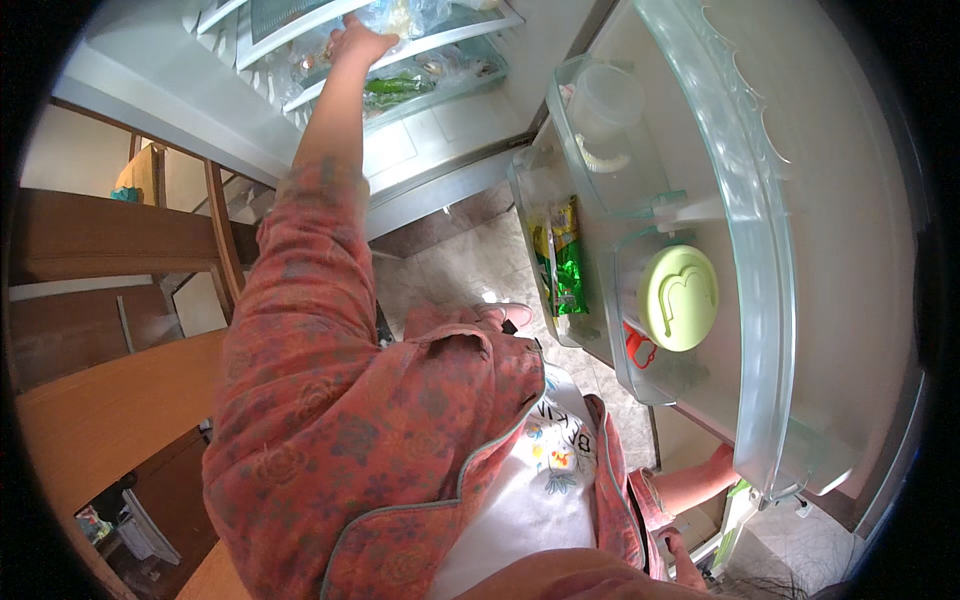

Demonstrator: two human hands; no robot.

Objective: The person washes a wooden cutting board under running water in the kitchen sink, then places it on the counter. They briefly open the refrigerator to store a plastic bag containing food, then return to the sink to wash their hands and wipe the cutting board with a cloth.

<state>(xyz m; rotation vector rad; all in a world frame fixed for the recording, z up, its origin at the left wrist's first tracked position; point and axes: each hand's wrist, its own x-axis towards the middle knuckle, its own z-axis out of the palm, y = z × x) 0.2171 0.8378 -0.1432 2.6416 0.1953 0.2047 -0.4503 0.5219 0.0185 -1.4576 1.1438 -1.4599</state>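
Observation:
My left hand (361,43) reaches into an open refrigerator, at the front edge of a shelf with clear plastic bags (409,16). Its thumb is spread to the right; whether the fingers grip anything is unclear. Below it, a clear bin (457,94) holds bagged food and green vegetables (399,84). My right forearm runs to the lower end of the open door; the part of my right hand (723,459) at the door's edge is mostly hidden behind it. In the door racks are a light green round lid (679,298), a translucent container (606,99) and green and yellow packets (566,262).
The refrigerator door (840,247) stands open on the right. A wooden surface (120,409) and brown furniture lie on the left. The tiled floor (480,255) and a pink shoe (517,313) show between. Fingers (679,551) appear at the bottom right; whose they are is unclear.

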